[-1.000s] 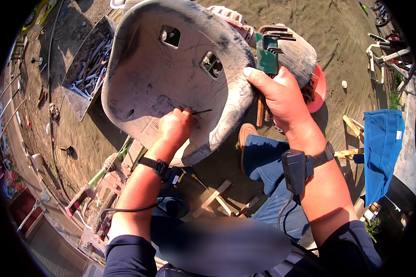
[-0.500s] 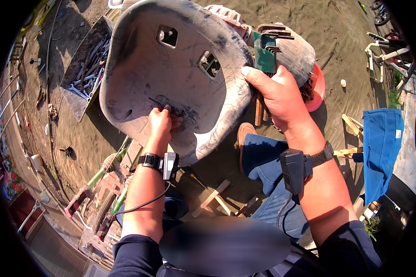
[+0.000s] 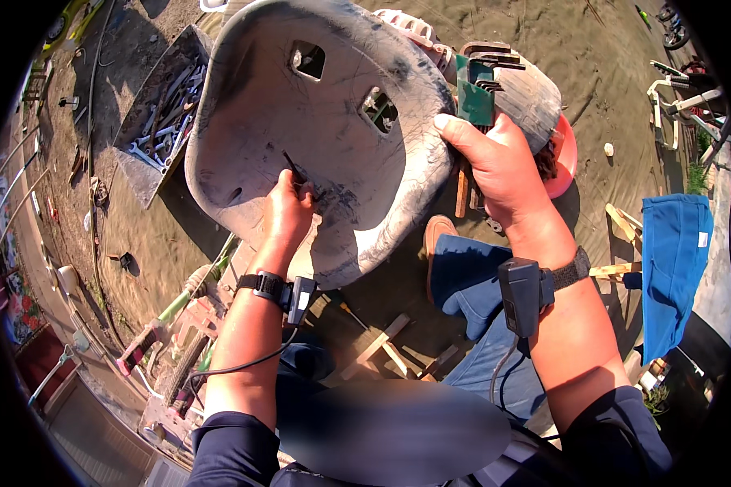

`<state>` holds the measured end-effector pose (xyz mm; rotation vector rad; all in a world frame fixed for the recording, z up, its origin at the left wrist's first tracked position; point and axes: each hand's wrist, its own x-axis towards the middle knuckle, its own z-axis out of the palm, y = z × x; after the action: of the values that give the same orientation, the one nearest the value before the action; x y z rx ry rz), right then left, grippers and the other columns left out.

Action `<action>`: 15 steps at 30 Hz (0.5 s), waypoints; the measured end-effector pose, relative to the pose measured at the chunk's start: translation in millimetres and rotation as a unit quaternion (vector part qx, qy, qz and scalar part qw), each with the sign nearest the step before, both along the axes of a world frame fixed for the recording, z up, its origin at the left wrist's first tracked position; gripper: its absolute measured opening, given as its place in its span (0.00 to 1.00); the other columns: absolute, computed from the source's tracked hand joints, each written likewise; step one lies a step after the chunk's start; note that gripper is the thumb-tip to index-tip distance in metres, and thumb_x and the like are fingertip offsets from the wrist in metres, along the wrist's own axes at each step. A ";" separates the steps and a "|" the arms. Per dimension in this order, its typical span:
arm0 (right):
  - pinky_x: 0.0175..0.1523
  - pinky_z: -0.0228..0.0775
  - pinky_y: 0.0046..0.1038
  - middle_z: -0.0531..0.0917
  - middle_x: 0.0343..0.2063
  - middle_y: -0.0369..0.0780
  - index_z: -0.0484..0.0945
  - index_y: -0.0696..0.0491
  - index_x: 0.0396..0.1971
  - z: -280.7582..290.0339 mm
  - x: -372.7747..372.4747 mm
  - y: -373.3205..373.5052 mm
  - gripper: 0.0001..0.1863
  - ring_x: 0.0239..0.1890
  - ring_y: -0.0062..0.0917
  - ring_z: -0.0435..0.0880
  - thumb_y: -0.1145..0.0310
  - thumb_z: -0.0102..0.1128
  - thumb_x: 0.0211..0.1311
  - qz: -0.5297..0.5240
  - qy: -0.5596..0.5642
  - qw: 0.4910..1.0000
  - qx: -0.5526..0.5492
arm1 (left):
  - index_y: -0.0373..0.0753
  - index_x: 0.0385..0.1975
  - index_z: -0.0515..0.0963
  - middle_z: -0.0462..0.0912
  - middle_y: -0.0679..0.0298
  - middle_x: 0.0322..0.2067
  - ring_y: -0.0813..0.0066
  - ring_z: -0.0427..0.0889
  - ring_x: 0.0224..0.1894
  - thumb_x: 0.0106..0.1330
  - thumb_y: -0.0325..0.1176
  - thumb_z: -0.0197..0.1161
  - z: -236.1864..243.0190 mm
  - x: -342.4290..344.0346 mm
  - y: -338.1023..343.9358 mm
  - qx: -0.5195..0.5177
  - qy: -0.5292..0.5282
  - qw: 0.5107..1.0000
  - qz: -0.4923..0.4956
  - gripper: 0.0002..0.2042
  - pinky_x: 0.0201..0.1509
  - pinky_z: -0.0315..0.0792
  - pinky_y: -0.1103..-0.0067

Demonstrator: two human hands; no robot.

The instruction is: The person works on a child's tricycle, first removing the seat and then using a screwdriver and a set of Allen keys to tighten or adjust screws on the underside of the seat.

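A worn grey seat (image 3: 317, 162) with two square holes fills the upper middle of the head view. My left hand (image 3: 288, 207) is closed on a thin dark rod, which looks like a hex key (image 3: 291, 162), inside the seat's hollow. My right hand (image 3: 499, 178) grips a green hex key holder (image 3: 473, 85) with several black keys in it, my thumb on the seat's right rim. Short rusty bars (image 3: 461, 191) hang below that hand.
A metal tray (image 3: 138, 174) of wrenches lies left of the seat, with pink-painted machinery (image 3: 191, 321) below. A red basin (image 3: 568, 150) stands behind my right hand. Blue fabric (image 3: 670, 272) is at right, my boot (image 3: 437, 231) underneath, wooden pieces (image 3: 390, 345) below.
My left hand has moved left and then up within the seat, and the rod now points more steeply upward. My right hand keeps its grip, shifting slightly in view along with the scene.
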<state>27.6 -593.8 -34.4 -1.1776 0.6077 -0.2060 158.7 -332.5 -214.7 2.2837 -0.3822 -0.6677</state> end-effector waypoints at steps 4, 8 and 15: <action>0.56 0.70 0.25 0.81 0.46 0.36 0.73 0.59 0.55 -0.5 -2.3 -2.0 0.21 0.46 0.18 0.79 0.69 0.62 0.65 -0.002 -0.003 1.000 -0.009 | 0.38 0.39 0.71 0.83 0.49 0.30 0.44 0.83 0.36 0.67 0.35 0.60 30.7 -12.9 -20.7 0.066 -0.082 0.990 -0.098 0.09 0.37 0.75 0.59; 0.55 0.70 0.25 0.81 0.45 0.36 0.74 0.59 0.54 -1.8 0.2 1.0 0.20 0.45 0.18 0.79 0.69 0.62 0.65 -0.021 -0.021 1.000 -0.005 | 0.38 0.38 0.71 0.83 0.49 0.30 0.44 0.83 0.35 0.66 0.35 0.61 27.8 -17.4 -20.4 0.064 -0.128 0.983 -0.113 0.09 0.36 0.75 0.59; 0.52 0.72 0.24 0.82 0.43 0.35 0.75 0.59 0.53 1.0 0.3 0.4 0.19 0.43 0.17 0.79 0.69 0.62 0.65 -0.011 -0.012 1.000 -0.001 | 0.39 0.38 0.72 0.81 0.51 0.28 0.47 0.82 0.31 0.66 0.34 0.60 20.4 -17.9 -17.5 0.050 -0.188 0.967 -0.164 0.07 0.33 0.76 0.60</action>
<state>27.8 -593.3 -33.4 -1.1683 0.6008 -0.2394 140.8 -350.0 -194.3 2.4685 -0.9432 -0.4127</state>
